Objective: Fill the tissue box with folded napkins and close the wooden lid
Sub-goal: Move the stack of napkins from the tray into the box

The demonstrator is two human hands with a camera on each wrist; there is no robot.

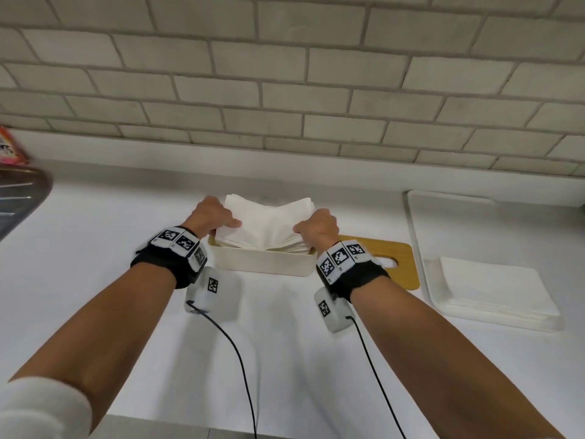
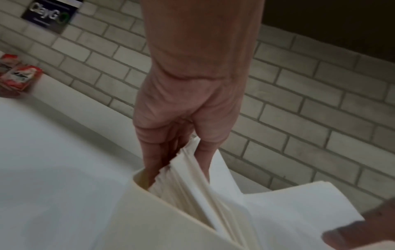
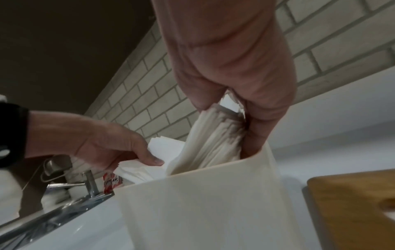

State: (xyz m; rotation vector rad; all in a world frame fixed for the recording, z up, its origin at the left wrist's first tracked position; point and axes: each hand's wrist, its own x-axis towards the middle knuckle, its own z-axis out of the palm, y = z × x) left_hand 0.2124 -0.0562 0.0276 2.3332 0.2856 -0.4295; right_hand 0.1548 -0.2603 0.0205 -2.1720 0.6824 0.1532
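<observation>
- The tissue box (image 1: 262, 263) is cream-white and sits on the white surface (image 1: 95, 248), close to the brick wall (image 1: 285, 74). Its top is open.
- A thick stack of folded napkins (image 1: 269, 223) is partly in the box. The middle dips down into the box and the two ends stick up, so the stack looks like a V.
- The left hand (image 1: 210, 217) holds the left end of the stack. In the left wrist view its fingers (image 2: 149, 152) reach down inside the box at the end wall, and the thumb is on the other side of the paper, so the hand pinches the napkins.
- The right hand (image 1: 318, 228) holds the right end of the stack the same way. In the right wrist view its fingers (image 3: 262, 128) go down between the napkins and the box wall, and the thumb presses the top of the stack.
- The wooden lid (image 1: 392, 264) lies flat on the surface just to the right of the box. It has a slot cut in it. The right wrist hides part of it.
- More to the right is a white tray (image 1: 459, 204) with another stack of napkins (image 1: 493, 289) on it.
- At the far left edge is a sink (image 1: 19, 198), and there is a red and white packet (image 1: 12, 147) behind it by the wall. The right wrist view also shows a shiny tap (image 3: 90, 182) there.
- Both wrists wear black bands with black and white square marks, and a cable hangs from each.
</observation>
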